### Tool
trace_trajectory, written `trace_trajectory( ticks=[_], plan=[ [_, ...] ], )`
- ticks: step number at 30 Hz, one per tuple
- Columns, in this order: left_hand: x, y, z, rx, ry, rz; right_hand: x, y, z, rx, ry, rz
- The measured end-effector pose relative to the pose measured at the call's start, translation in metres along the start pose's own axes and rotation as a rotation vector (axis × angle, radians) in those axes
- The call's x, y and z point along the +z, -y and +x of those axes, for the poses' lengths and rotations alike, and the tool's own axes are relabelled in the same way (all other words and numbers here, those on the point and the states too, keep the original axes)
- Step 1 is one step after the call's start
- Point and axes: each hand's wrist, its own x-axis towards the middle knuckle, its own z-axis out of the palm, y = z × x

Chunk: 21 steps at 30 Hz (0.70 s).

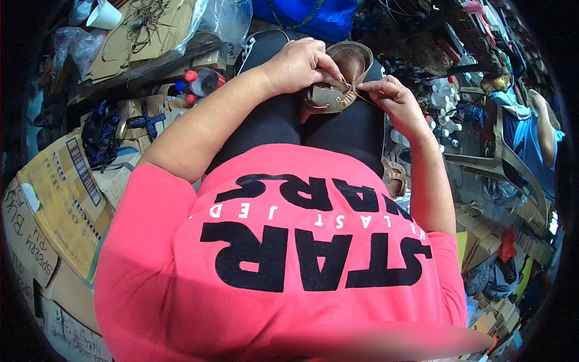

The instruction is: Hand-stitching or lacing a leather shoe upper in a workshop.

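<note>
A brown leather shoe upper [327, 98], with metal eyelets and a stitched edge, rests over my thighs near the knees. Its rounded hollow part faces up and away from me. A thin tan lace [354, 88] crosses the middle of it. My left hand [306, 65] comes over the upper's left side, its fingers closed in a pinch at the lace. On the other side my right hand [396, 101] pinches the lace between thumb and forefinger, close to the eyelets. The lace's path beneath my left fingers is hidden.
Cardboard boxes [66, 199] are piled at the left, near several plastic bottles [206, 81]. More bottles [445, 99] stand to the right beside a plastic chair [497, 160]. A blue bag [307, 18] lies beyond my knees. Another person's arm [544, 130] shows at far right.
</note>
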Motion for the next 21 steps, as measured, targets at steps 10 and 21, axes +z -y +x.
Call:
trace_trajectory(
  ticks=[10,21],
  plan=[
    [0.002,0.001,0.002,0.034,-0.012,-0.026,-0.002,0.0,-0.001,-0.001,0.003,0.017],
    [0.007,0.011,0.021,-0.067,0.181,-0.318,-0.005,-0.006,0.009,0.011,0.08,0.098]
  ],
)
